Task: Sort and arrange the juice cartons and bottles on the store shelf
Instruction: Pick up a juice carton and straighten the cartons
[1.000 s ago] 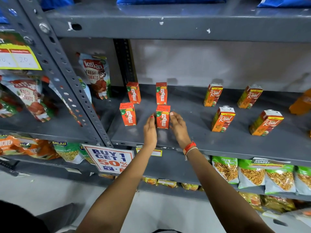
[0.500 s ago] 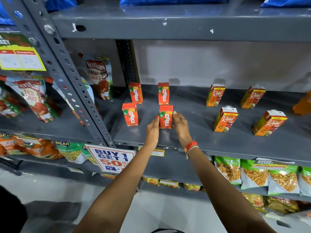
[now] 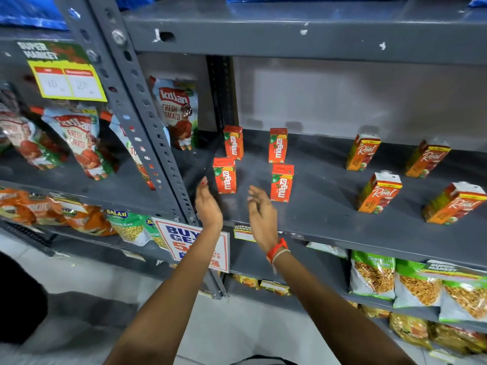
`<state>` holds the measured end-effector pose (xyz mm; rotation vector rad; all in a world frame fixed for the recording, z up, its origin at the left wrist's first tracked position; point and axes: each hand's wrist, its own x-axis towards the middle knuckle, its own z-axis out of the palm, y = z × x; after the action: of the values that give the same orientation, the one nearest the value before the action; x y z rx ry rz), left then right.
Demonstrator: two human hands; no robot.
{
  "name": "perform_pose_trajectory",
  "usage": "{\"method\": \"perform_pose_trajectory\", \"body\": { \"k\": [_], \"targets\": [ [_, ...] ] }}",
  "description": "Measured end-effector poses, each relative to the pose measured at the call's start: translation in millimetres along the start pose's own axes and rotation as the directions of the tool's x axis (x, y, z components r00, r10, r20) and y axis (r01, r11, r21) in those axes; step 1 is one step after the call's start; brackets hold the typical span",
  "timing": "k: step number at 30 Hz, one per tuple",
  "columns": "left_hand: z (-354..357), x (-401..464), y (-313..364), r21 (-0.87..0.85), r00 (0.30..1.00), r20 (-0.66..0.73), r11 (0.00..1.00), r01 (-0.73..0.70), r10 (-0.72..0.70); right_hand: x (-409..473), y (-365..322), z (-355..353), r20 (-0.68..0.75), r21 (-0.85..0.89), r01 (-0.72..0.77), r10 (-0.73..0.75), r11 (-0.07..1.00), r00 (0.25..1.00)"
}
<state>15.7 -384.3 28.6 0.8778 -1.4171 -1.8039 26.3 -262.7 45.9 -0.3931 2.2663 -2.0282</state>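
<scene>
Small red Maaza cartons stand upright in two rows on the grey shelf: back left, back right, front left and front right. My left hand is open just left of and below the front left carton, not touching it. My right hand is open between the two front cartons, apart from both. Several taller orange Real cartons stand on the right, among them a back one and a front one.
A perforated grey upright divides this bay from the left one, which holds tomato ketchup pouches. A "Buy 1 Get 1" sign hangs on the shelf's front edge. Snack bags fill the lower shelf.
Both hands have let go of the front right Maaza carton and moved left toward the front left one. The camera view has shifted too.
</scene>
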Motion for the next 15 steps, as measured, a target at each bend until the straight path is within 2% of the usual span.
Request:
{"method": "perform_pose_trajectory", "body": {
  "k": [2, 5, 9, 15],
  "targets": [
    [1.4, 7.9, 3.8, 0.006, 0.991, 0.114, 0.997, 0.073, -0.074, 9.7, -7.7, 13.0, 0.11, -0.022, -0.046, 0.048, 0.999, 0.993],
    [4.7, 9.4, 13.2, 0.035, 0.959, 0.253, 0.992, 0.12, -0.125, 24.0, -14.7, 22.5, 0.182, -0.078, -0.104, 0.117, 0.992, 0.976],
    [1.9, 13.2, 15.4, 0.05, 0.952, 0.26, 0.987, 0.154, -0.161, 32.1, -9.8, 28.9, 0.203, -0.139, -0.098, 0.126, 0.985, 0.971],
    [1.3, 15.0, 19.1, 0.099, 0.935, 0.296, 0.98, 0.172, -0.194, 29.0, -3.2, 35.9, 0.168, -0.105, -0.097, 0.114, 0.99, 0.979]
  ]
}}
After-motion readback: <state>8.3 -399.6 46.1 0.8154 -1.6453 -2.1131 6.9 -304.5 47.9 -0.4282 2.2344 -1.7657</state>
